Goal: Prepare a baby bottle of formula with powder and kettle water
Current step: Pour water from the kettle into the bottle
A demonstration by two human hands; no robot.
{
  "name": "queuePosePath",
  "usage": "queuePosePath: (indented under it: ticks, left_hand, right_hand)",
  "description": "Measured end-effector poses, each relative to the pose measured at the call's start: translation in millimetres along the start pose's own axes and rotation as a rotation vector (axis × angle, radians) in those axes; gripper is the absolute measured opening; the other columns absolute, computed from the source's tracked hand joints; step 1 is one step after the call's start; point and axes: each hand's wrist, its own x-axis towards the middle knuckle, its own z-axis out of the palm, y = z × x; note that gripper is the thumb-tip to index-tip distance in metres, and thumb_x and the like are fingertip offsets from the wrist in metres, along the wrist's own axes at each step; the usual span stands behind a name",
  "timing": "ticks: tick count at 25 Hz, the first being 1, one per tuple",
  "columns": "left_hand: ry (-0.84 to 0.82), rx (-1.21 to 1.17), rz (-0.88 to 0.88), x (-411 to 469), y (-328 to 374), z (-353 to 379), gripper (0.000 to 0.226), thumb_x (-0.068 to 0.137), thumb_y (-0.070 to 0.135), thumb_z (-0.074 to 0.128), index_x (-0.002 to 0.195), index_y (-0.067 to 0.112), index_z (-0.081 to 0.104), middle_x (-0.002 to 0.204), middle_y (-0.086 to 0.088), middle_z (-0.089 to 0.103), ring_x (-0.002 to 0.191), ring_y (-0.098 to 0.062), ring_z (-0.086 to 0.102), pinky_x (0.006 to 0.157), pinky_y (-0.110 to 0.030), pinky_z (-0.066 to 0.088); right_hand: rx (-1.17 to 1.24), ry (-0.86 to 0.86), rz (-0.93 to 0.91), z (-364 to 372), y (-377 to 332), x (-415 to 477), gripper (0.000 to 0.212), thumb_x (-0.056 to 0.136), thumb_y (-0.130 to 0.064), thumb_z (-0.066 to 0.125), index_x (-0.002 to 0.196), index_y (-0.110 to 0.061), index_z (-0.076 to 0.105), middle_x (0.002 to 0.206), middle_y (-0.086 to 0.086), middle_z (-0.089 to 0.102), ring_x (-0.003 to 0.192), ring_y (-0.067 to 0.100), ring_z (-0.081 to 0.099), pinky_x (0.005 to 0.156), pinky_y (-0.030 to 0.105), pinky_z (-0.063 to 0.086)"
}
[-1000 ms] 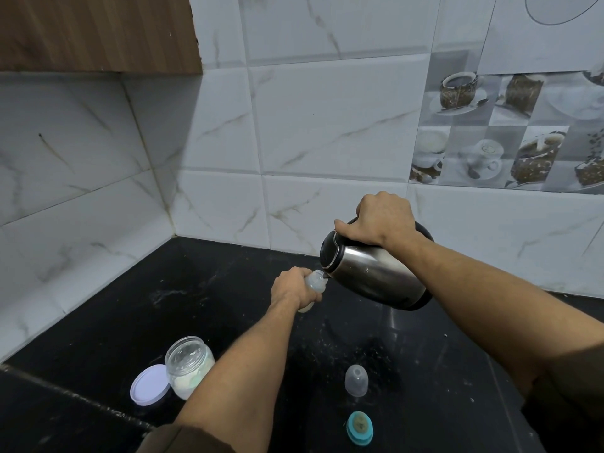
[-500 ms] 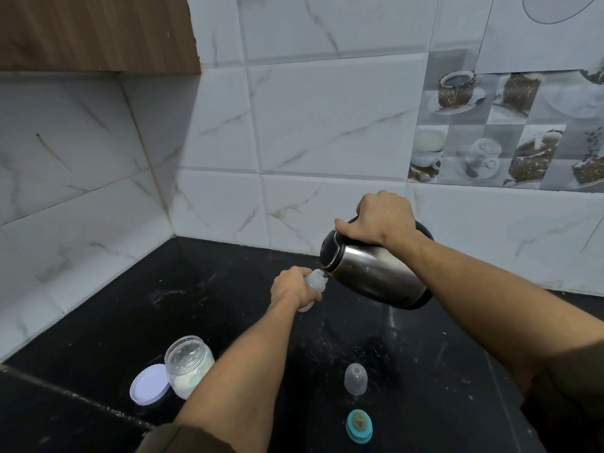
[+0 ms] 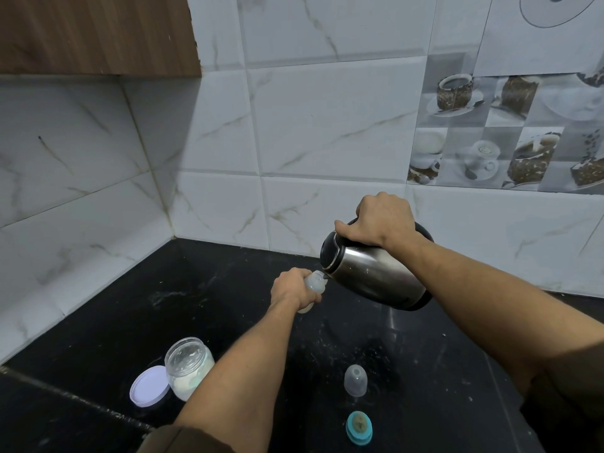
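My left hand (image 3: pixel 292 289) grips a small translucent baby bottle (image 3: pixel 315 282) above the black counter, its open mouth tilted up to the right. My right hand (image 3: pixel 380 220) holds the black handle of a steel kettle (image 3: pixel 376 277), tipped left with its spout touching the bottle's mouth. A clear jar of white powder (image 3: pixel 188 366) stands open at the lower left, its white lid (image 3: pixel 148 385) lying beside it. The bottle's clear cap (image 3: pixel 355 380) and teal nipple ring (image 3: pixel 359 427) rest on the counter near the front.
The black stone counter (image 3: pixel 228 308) meets white marble-look tiled walls (image 3: pixel 310 125) at a corner on the left. A wooden cabinet (image 3: pixel 94 31) hangs at the upper left. White specks are scattered over the counter around the cap.
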Motion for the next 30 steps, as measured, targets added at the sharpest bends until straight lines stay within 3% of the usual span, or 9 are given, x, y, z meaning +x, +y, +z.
queuePosePath:
  ticks: [30]
  left_hand:
    - [-0.026,0.008,0.012,-4.8,2.5,3.3,0.053,0.076,0.033,0.091,0.125,0.033,0.07,0.115,0.002,0.074,0.111,-0.021,0.067,0.098,-0.044,0.056]
  right_hand:
    - [-0.011,-0.002,0.004,-5.1,3.7,-8.0,0.06,0.08,-0.07,0.055,0.059,-0.014,0.061,0.057,0.001,0.052,0.059,0.025,0.053,0.06,0.03,0.042]
